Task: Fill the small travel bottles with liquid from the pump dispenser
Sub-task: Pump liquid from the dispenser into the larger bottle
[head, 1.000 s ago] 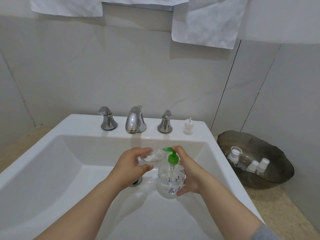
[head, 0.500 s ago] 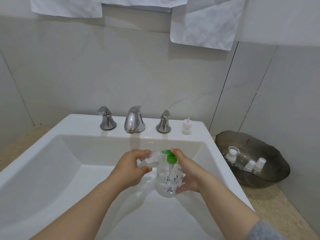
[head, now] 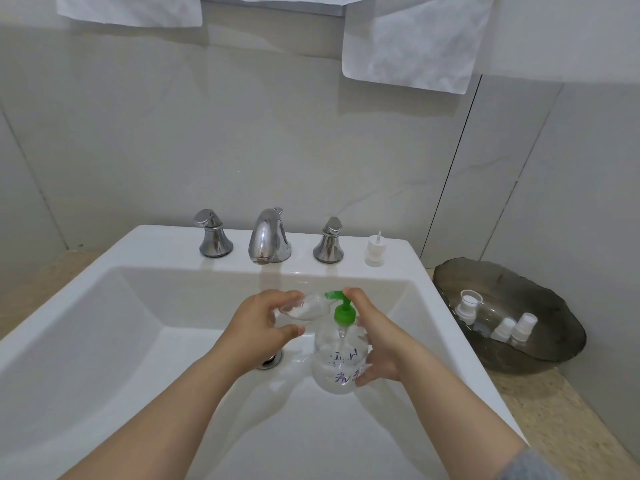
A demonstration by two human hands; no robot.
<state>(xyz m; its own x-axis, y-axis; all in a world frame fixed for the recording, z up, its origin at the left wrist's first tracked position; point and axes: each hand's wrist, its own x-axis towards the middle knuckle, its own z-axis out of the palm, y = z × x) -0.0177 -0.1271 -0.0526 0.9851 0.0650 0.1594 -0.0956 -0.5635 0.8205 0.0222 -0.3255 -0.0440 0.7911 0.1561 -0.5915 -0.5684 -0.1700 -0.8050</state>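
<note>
Over the white sink basin [head: 104, 341], my right hand [head: 377, 344] grips a clear pump dispenser [head: 337, 365] with a green pump head [head: 341, 308] and purple writing; its forefinger rests on top of the pump. My left hand [head: 259, 323] holds a small clear travel bottle [head: 306, 308] tilted on its side, its mouth against the green nozzle. Some whitish liquid lies inside the small bottle. A white cap with a tube [head: 374, 249] stands on the sink's back ledge.
Chrome faucet [head: 268, 239] and two handles sit on the back ledge. A dark glass dish [head: 540, 355] at right holds three small white-capped bottles [head: 512, 327]. The drain [head: 268, 361] lies under my left wrist. White towels [head: 412, 39] hang above.
The pump head dipped at half a second ago and now stands slightly higher again. Both hands stay in place over the basin.
</note>
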